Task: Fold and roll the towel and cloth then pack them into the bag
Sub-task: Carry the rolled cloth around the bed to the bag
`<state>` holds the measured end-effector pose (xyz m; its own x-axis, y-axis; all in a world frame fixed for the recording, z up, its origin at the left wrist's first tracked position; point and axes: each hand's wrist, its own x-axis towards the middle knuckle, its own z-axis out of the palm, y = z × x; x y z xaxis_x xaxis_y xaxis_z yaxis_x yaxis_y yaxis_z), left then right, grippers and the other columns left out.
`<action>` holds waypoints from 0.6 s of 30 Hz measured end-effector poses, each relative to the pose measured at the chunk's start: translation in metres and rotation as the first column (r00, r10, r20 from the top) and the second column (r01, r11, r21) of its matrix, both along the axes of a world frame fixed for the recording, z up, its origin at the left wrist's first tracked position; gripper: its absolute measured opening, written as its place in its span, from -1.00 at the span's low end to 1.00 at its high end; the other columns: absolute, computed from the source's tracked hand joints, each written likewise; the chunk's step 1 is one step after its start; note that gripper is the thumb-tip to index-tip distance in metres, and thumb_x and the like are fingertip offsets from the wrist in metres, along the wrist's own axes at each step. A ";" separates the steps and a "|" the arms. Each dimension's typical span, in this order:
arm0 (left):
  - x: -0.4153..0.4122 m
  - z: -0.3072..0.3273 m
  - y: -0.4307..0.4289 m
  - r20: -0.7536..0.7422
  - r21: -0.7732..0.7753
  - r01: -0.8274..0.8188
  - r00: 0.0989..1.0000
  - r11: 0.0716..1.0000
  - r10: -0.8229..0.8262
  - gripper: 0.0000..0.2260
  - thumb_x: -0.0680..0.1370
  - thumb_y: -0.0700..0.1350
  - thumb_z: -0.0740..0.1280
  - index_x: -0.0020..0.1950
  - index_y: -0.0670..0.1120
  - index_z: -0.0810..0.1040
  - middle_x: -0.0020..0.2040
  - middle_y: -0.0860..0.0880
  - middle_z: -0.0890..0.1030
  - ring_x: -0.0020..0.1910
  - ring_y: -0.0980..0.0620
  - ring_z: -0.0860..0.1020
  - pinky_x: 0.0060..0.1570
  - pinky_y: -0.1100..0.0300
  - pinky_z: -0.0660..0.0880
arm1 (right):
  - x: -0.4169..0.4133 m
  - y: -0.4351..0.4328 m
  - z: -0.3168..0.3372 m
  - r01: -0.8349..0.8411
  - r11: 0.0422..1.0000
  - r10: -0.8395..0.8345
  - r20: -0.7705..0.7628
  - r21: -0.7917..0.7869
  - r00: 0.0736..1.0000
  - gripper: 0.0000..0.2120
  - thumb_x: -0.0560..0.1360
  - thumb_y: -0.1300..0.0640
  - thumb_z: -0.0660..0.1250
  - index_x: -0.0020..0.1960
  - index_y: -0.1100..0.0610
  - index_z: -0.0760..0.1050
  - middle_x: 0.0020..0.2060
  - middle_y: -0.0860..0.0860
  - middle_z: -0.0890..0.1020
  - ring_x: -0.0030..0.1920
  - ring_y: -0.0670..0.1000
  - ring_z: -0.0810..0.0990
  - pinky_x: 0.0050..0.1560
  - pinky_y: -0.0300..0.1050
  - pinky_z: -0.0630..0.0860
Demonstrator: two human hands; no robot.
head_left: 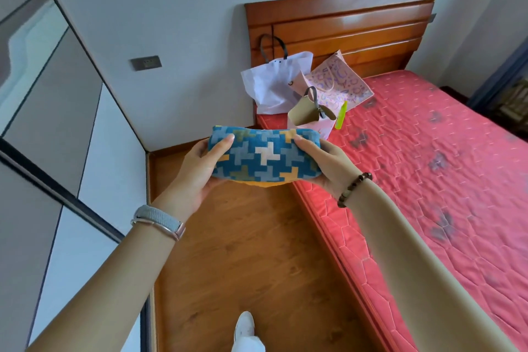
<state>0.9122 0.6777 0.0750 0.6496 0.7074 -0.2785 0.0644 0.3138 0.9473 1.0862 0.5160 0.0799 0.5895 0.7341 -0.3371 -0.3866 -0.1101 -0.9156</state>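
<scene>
The red quilted mattress [428, 166] fills 3 o'clock. At 12 o'clock a white paper bag [274, 83] and a pink printed bag [340, 80] slump against the headboard [343, 26]. The rolled blue cross-patterned towel [263, 154] is held over the floor [243, 237], with the left hand [197, 171] and right hand [323, 163] fingers [223, 146] clamped on its ends. Freeing one hand to open a bag could unwind it, and the yellow cloth [263, 183] beneath may slip out.

Single head cam, wide-angle, fwd+down, close over left hand [197, 177] & right hand [324, 164], bed [428, 186] beyond.

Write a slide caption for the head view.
Left hand and right hand grip the rolled towel; white bag stands on the bed.
</scene>
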 end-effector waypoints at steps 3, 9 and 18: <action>0.019 0.002 0.037 -0.016 0.002 0.047 0.999 0.999 -0.047 -0.54 0.51 0.08 0.43 0.36 -0.04 0.49 0.20 -0.07 0.64 0.18 -0.03 0.62 -0.06 0.14 0.65 | 0.013 0.032 -0.001 0.040 0.999 -0.040 -0.018 -0.004 0.999 -0.65 0.50 0.01 0.40 0.24 0.07 0.47 0.08 0.07 0.68 0.02 0.03 0.71 0.01 0.02 0.66; 0.056 0.006 0.097 -0.034 0.022 0.111 0.993 0.994 -0.111 -0.57 0.52 0.07 0.42 0.35 -0.04 0.50 0.17 -0.07 0.66 0.15 -0.02 0.63 -0.03 0.11 0.64 | 0.036 0.080 -0.004 0.114 0.993 -0.114 -0.046 0.004 0.992 -0.59 0.50 0.01 0.40 0.29 0.09 0.45 0.10 0.08 0.68 0.02 0.03 0.70 -0.01 0.01 0.66; 0.111 -0.020 0.152 -0.060 -0.047 0.170 0.983 0.984 -0.173 -0.57 0.50 0.07 0.44 0.33 -0.02 0.51 0.15 -0.07 0.67 0.13 -0.01 0.65 0.03 0.05 0.64 | 0.075 0.125 -0.024 0.188 0.981 -0.191 -0.067 -0.046 0.979 -0.57 0.49 0.00 0.41 0.30 0.12 0.45 0.11 0.10 0.67 0.04 0.06 0.70 0.08 0.08 0.63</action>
<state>1.0233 0.8301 0.0547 0.7404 0.5741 -0.3496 0.1802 0.3315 0.9261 1.1608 0.6410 0.0557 0.6905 0.5964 -0.4093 -0.4674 -0.0640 -0.8817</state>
